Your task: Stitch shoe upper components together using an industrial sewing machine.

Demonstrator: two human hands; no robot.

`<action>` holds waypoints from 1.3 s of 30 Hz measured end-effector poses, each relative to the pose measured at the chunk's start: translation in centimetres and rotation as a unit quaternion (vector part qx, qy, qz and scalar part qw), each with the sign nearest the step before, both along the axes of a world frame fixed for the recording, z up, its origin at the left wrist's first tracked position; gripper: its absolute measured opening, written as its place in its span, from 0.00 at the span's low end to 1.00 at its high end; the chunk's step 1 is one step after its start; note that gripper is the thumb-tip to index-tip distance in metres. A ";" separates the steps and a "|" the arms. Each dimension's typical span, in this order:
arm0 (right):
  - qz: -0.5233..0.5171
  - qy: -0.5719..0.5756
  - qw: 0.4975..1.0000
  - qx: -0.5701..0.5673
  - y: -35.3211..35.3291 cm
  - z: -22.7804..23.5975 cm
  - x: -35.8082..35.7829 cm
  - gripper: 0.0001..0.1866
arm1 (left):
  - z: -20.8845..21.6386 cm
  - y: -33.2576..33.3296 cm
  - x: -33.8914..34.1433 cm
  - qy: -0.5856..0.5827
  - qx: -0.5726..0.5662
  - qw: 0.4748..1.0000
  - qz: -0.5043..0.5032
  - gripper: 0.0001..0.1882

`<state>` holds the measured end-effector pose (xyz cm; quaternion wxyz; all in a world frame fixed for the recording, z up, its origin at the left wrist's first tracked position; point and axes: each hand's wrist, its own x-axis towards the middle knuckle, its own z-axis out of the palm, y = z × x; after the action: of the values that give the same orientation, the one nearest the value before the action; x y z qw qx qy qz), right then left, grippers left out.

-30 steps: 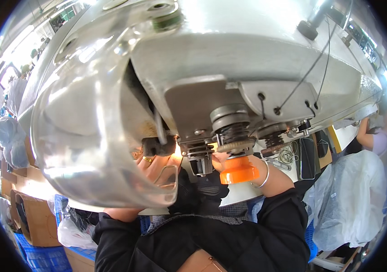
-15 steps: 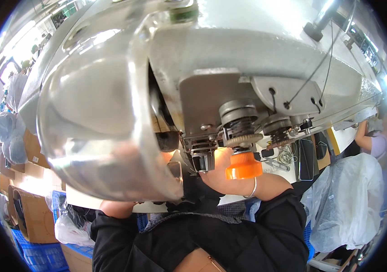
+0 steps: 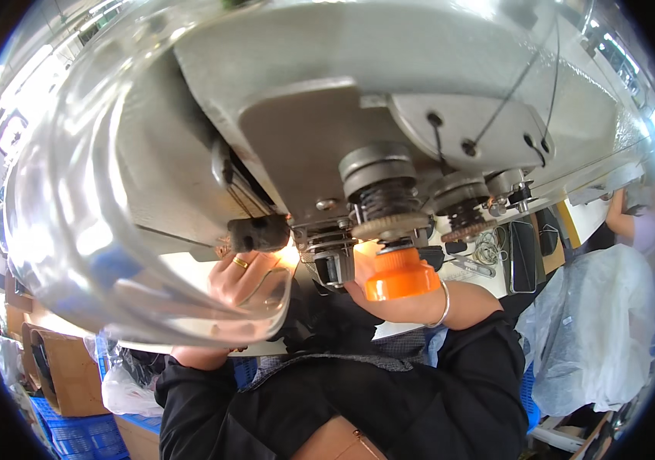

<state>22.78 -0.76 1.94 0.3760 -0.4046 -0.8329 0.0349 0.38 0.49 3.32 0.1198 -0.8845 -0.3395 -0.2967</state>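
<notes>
A grey sewing machine head point(image 3: 266, 46) fills the upper view, close in front of me. Through its clear curved guard point(image 3: 74, 222) I see my left hand point(image 3: 237, 282), with a gold ring and bent fingers; the fingertips are hidden behind a black machine part point(image 3: 260, 232). My right hand point(image 3: 412, 307), with a bracelet at the wrist, reaches under the machine behind an orange knob point(image 3: 400, 274) that covers its fingers. Black cloth point(image 3: 316, 318) lies between the two hands, below the lit needle area. The grip of either hand on it cannot be made out.
Thread tension dials point(image 3: 381, 192) hang above the orange knob. On the table to the right are a black phone-like slab point(image 3: 522, 257) and a coil of cord point(image 3: 488, 249). A plastic-wrapped bundle point(image 3: 595, 330) stands at right, a cardboard box point(image 3: 67, 368) at left. Another person's arm point(image 3: 617, 215) shows far right.
The view has shifted, so the machine parts sit farther left. My left hand, hidden behind the shiny guard before, now shows through it. My right hand stays beneath the machine.
</notes>
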 end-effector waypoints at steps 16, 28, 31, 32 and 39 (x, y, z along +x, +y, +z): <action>0.060 -0.029 0.998 0.003 0.9 0.0 1.2 0.17 | -0.3 0.9 0.6 0.014 0.032 0.999 -0.009 0.10; 0.094 0.037 0.995 0.022 1.8 -1.1 0.3 0.24 | -1.9 1.1 -0.4 0.042 0.100 0.993 0.035 0.10; 0.072 0.032 0.997 0.005 1.6 -0.1 0.4 0.22 | -2.5 1.6 -0.7 0.053 0.110 0.992 0.033 0.10; 0.068 0.002 0.998 0.000 1.3 0.3 0.3 0.20 | -2.6 1.2 -1.1 0.018 0.110 0.993 0.041 0.15; 0.039 -0.179 0.980 0.075 1.0 1.7 1.5 0.10 | 0.0 1.0 -0.2 -0.085 0.013 0.996 -0.027 0.18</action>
<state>24.29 0.26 3.63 0.2488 -0.3423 -0.9020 -0.0857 0.20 1.50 3.35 0.0941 -0.8634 -0.3209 -0.3779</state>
